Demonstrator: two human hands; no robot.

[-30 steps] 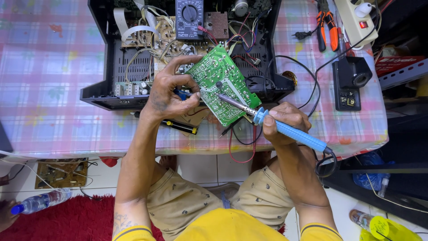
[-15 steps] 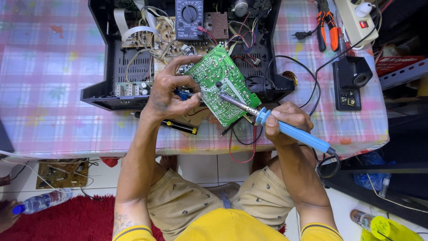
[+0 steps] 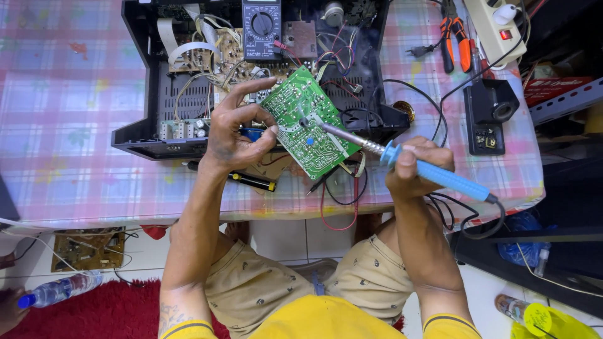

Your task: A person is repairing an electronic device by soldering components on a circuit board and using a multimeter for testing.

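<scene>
My left hand (image 3: 235,129) grips the left edge of a green circuit board (image 3: 309,122) and tilts it up over the open black device chassis (image 3: 147,135). My right hand (image 3: 414,164) holds a blue-handled soldering iron (image 3: 433,176). Its metal tip touches the board near the middle, and a thin wisp of smoke rises there. Red and black wires hang from the board over the table's front edge.
A multimeter (image 3: 262,28) lies on the chassis. Orange-handled pliers (image 3: 454,34), a power strip (image 3: 496,25) and a black stand (image 3: 490,116) sit at the right on the pink checked tablecloth (image 3: 69,125). A screwdriver (image 3: 251,182) lies under my left wrist. On the floor lie a bottle (image 3: 56,292) and another board (image 3: 85,248).
The soldering iron tip has stayed on the green board with only a slight shift. Both hands hold nearly the same positions.
</scene>
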